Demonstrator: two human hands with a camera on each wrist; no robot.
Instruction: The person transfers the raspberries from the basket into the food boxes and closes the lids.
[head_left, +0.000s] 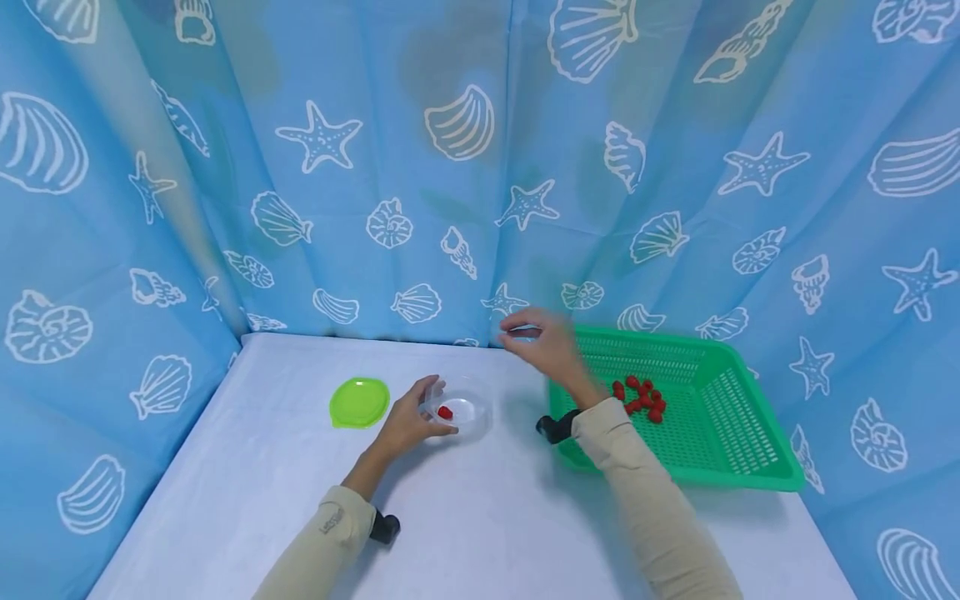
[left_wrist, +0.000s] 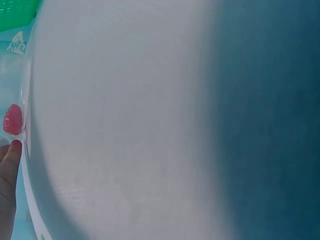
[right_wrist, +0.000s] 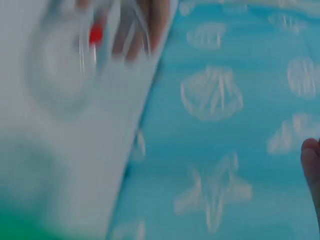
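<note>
My left hand [head_left: 408,423] grips the near left side of a round clear plastic container [head_left: 476,410] on the white table. One red raspberry [head_left: 446,412] lies inside, close to the left fingers; the left wrist view shows the bumpy raspberry [left_wrist: 13,120] through the clear wall. My right hand [head_left: 546,346] is in the air between the container and a green basket [head_left: 750,417], blurred, with fingers loosely bent and nothing visible in them. In the right wrist view only the fingertips [right_wrist: 311,155] appear at the edge. Several red raspberries [head_left: 641,398] lie in the basket.
A bright green lid [head_left: 360,402] lies left of the container. Behind the white table [head_left: 487,517] hangs a blue curtain [head_left: 450,208] with shell and starfish prints, which also runs along both sides. The basket's raised rim stands beside the right forearm.
</note>
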